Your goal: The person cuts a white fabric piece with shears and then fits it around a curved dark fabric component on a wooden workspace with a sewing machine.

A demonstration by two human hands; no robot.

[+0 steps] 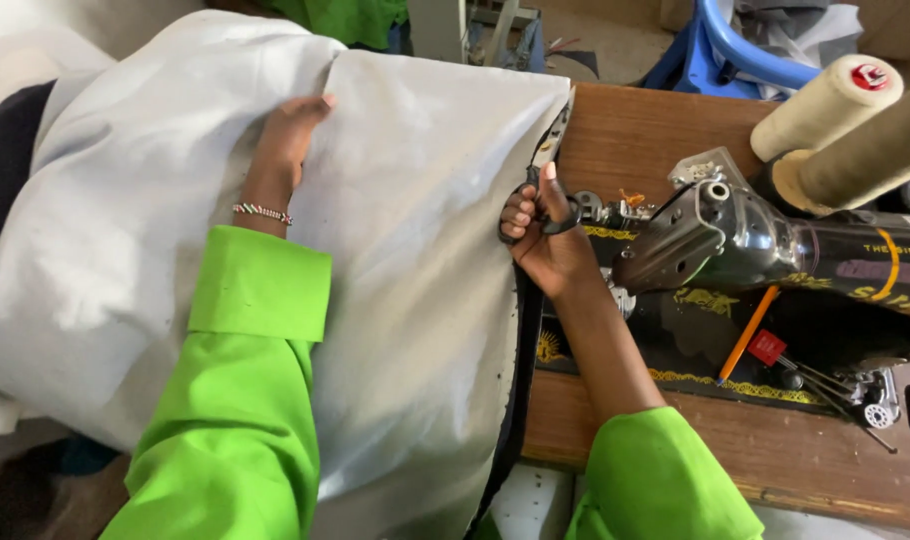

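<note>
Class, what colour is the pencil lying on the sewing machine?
Orange pencil, clearest in the head view.

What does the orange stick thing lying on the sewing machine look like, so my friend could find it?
Start at the black sewing machine with gold patterns on the brown wooden table. On its flat black base, right of the person's right hand, lies a thin orange pencil, slanting. It is the only long bright orange thing there; the small red tag beside it is short and square.

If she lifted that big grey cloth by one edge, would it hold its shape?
Probably not. The grey cloth drapes and creases over the table edge, so it looks floppy. It bunches under her left hand, suggesting it slides easily. Her right hand grips scissors.
</note>
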